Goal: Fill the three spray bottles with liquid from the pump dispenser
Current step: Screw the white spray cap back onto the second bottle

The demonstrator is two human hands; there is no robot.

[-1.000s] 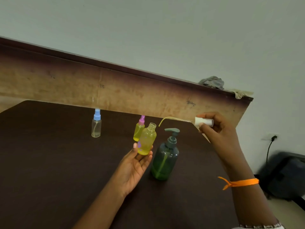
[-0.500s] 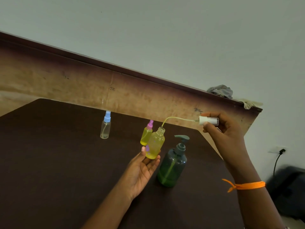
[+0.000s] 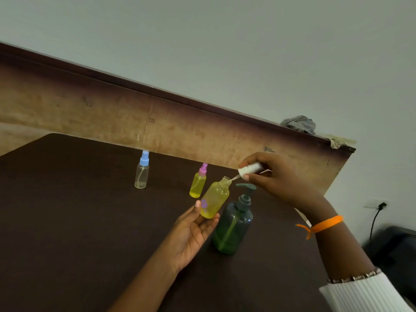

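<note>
**Two bottles look filled, one is being capped, one still looks empty**

The left hand holds the large yellow spray bottle tilted above the desk, its grip narrow, thumb and fingers cupped round the bottle's base; the neck is open and the body reads yellow nearly to the shoulder, so I judge it filled; the right hand pinches the white spray cap between thumb and fingers, its thin dip tube entering the open neck, which suggests capping is the step in hand; the cap is not yet seated or screwed.

The small pink-capped bottle stands on the desk just behind the held one, capped and yellow throughout, apparently done; the blue-capped bottle stands well apart to the left, capped and clear, with little or no liquid that I can make out; it seems to be what remains.

The green pump dispenser stands upright just beside the left hand's fingers, nozzle toward the right hand, liquid visible low in its body; enough for the last bottle, I would guess, though the level is hard to read.
</note>
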